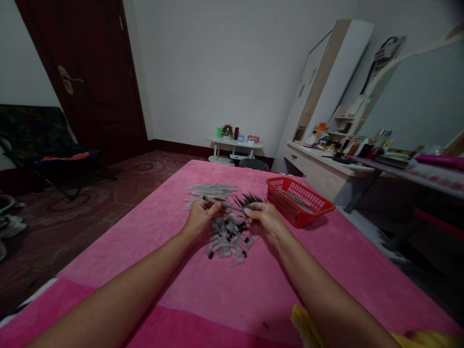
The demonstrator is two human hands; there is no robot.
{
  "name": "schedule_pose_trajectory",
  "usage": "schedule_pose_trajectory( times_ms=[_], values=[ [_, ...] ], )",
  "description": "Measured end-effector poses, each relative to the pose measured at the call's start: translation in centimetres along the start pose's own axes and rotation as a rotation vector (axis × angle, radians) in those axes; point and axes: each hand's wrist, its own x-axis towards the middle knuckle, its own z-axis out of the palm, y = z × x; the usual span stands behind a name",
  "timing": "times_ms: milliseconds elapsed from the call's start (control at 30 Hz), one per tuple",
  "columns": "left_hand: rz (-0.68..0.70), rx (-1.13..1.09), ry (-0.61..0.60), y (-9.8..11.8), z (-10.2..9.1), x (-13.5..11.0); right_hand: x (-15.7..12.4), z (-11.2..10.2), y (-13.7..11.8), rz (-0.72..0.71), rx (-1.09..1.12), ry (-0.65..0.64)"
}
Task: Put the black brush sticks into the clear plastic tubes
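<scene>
My left hand (201,216) pinches a thin greyish pen (232,206) near its left end, in front of me. Its other end lies between the thumb and fingers of my right hand (267,220); whether a small part is held there too cannot be made out. Below the hands is a loose heap of clear caps (225,251), some with black ends. Behind my left hand lie pale pen barrels (213,189) in a rough row. Several thin black pointed pieces (249,198) are bunched just beyond my right hand.
A red plastic basket (297,221) with long thin pieces inside stands at the right on the pink cloth (152,270). Yellow fabric (306,326) is by my right forearm. A dressing table (322,166) is at the right, a low white stand (235,141) beyond, a folding chair (39,140) at the left.
</scene>
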Motion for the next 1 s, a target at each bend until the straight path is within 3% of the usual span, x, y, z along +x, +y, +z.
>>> schedule_pose_trajectory(
  times_ms=[67, 167, 233, 300, 400, 567, 833, 1000],
  values=[
    [0.079, 0.160, 0.028, -0.1, -0.8, 0.5, 0.5, -1.9, -1.3, -0.224, -0.091, 0.152],
    [0.245, 0.622, 0.136, -0.3, -2.8, 1.3, 0.9, -6.4, -3.3, -0.561, -0.429, 0.618],
    [0.320, 0.932, 0.131, -0.4, -4.3, 1.6, 0.9, -9.5, -3.9, -0.545, -0.769, 0.879],
    [0.346, 1.156, 0.094, -0.6, -5.3, 1.7, 0.7, -12.0, -3.9, -0.399, -0.997, 1.005],
    [0.348, 1.305, 0.016, -0.7, -5.6, 1.8, 0.7, -14.0, -3.1, -0.261, -1.156, 1.013],
    [0.343, 1.335, -0.064, -0.8, -4.9, 1.6, 0.9, -14.7, -2.2, -0.261, -1.254, 1.103],
    [0.358, 1.314, -0.065, -1.1, -4.9, 1.6, 1.4, -16.5, -2.5, -0.216, -1.462, 1.111],
    [0.352, 1.318, -0.058, -1.0, -4.9, 1.5, 0.8, -16.7, -3.7, -0.096, -1.471, 1.082]
  ],
)
